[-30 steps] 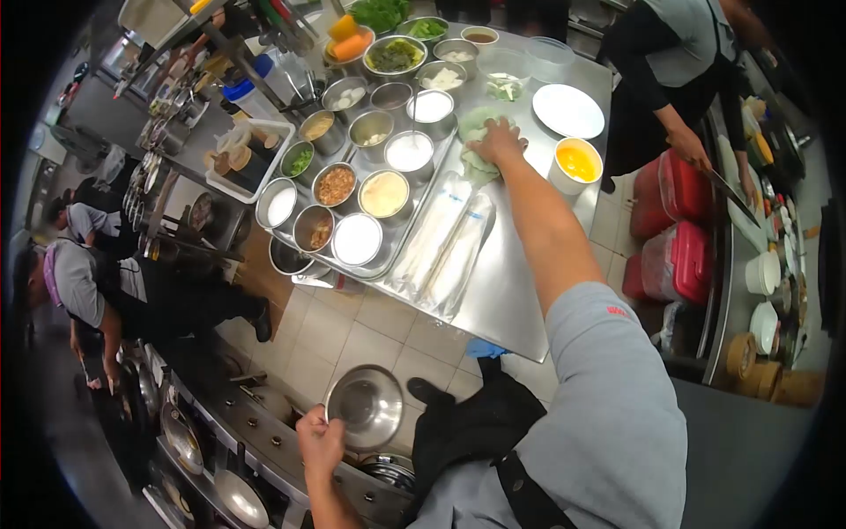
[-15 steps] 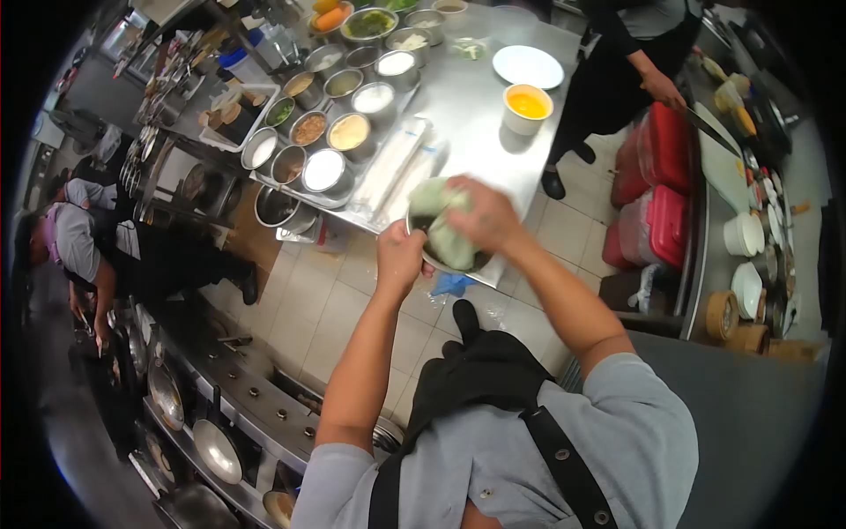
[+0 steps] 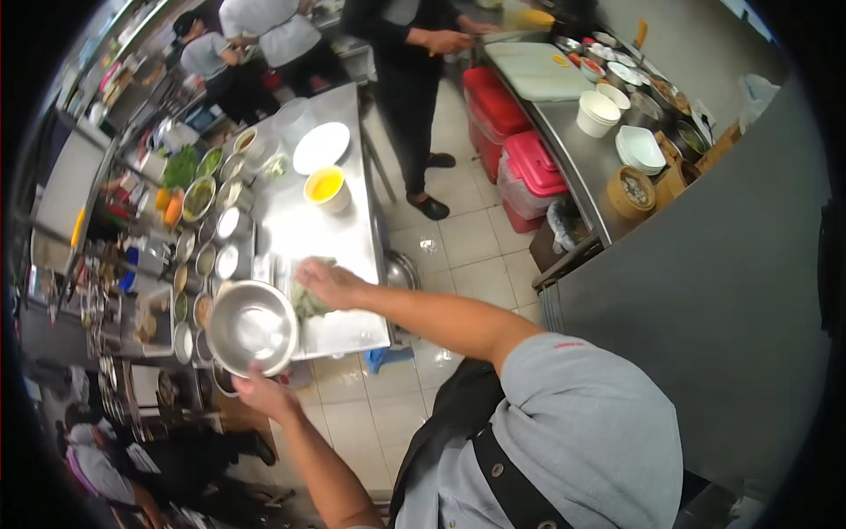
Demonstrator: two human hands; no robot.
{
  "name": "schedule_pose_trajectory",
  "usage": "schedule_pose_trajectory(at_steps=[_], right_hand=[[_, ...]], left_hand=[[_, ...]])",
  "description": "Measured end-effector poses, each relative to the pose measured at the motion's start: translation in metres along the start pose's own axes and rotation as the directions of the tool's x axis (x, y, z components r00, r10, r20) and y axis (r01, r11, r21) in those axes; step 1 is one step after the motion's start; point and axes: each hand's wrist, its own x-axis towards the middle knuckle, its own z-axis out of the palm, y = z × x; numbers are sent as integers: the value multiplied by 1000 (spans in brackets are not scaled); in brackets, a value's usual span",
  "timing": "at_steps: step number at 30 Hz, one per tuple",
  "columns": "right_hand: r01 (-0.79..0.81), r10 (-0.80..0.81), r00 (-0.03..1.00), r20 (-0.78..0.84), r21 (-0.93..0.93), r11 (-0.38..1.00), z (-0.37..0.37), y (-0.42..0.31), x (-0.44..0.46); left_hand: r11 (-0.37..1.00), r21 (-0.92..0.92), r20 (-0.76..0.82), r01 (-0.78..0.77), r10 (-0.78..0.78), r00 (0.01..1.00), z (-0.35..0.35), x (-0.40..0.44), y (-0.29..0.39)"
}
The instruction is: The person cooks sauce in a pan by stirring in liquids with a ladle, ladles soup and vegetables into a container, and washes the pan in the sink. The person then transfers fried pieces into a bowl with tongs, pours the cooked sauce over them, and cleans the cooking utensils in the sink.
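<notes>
- Shifted the steel bowl [image 3: 253,328] from between both hands, near the centre, out to the left of the frame; brought the green cloth [image 3: 310,305] out of it, down onto the tabletop [image 3: 352,331].
- Holding the bowl by its lower rim in the left hand [image 3: 263,395], just above the fingers, over the near left corner of the tabletop.
- Reaching over the cloth with the right hand [image 3: 326,282], left of centre; blurred, so cannot tell whether gripped or released.
- Counting one bowl in hand, one cloth, one white plate [image 3: 322,148], one cup of yellow liquid [image 3: 327,189] and two red bins [image 3: 534,166] at upper right.
- Differing also in view: now showing plate and cup farther left, and more of the co-worker [image 3: 410,79] at upper centre.
</notes>
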Motion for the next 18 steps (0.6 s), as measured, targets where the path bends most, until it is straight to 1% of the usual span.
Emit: schedule_pose_trajectory(at_steps=[1, 2, 3, 4, 5, 6, 7, 8, 9, 10, 11, 12, 13, 14, 15, 16, 17, 18], right_hand=[[-202, 168, 966, 197, 166, 965, -17, -24, -12], [-418, 286, 867, 407, 286, 862, -37, -39, -32], [-389, 319, 918, 235, 382, 838, -44, -26, -47], [-339, 353, 934, 62, 470, 815, -54, -5, -55], [-295, 365, 931, -17, 557, 776, -77, 24, -53], [-271, 393, 916, -79, 601, 752, -118, 38, -57], [-240, 419, 897, -141, 641, 729, -159, 50, -60], [-138, 468, 837, -285, 716, 684, -205, 62, -61], [-92, 472, 763, -442, 648, 756, -262, 68, -59], [-49, 515, 584, -627, 607, 793, -319, 86, -55], [-97, 453, 463, -762, 465, 880, -385, 97, -48], [-100, 455, 356, -816, 450, 887, -451, 110, -39], [-139, 399, 279, -874, 374, 917, -510, 114, -28], [-187, 338, 199, -920, 303, 935, -564, 118, -19], [-200, 317, 97, -943, 294, 935, -616, 137, -8], [-215, 293, 0, -956, 287, 934, -664, 161, 5], [-121, 380, -5, -925, 377, 918, -710, 188, 16], [-23, 463, 4, -886, 463, 886, -748, 213, 29]], left_hand=[[998, -58, 82, 30, -26, 996, 16, -5, -21], [992, -109, 169, 69, -50, 984, 34, -10, -47], [987, -146, 287, 67, -22, 958, 53, -19, -63], [981, -183, 396, 67, 11, 918, 71, -23, -78], [963, -248, 587, 102, 65, 807, 79, -21, -95], [942, -302, 742, 147, 135, 656, 94, -17, -106], [982, -151, 700, -110, 184, 690, 110, -15, -98], [940, 40, 654, -340, 233, 720, 125, -13, -90], [856, 231, 557, -463, 273, 784, 132, 2, -110], [721, 483, 430, -497, 299, 852, 136, 15, -131], [654, 652, 337, -383, 202, 920, 132, 37, -161], [673, 652, 320, -348, 172, 932, 130, 54, -183], [508, 753, 347, -418, 234, 908, 130, 64, -194], [497, 791, 307, -356, 181, 934, 133, 70, -199], [521, 798, 284, -303, 118, 951, 149, 67, -182], [657, 722, 245, -217, 51, 968, 142, 85, -201], [518, 847, 146, -119, -12, 989, 149, 72, -179], [388, 899, 202, -203, 45, 978, 156, 68, -169]])
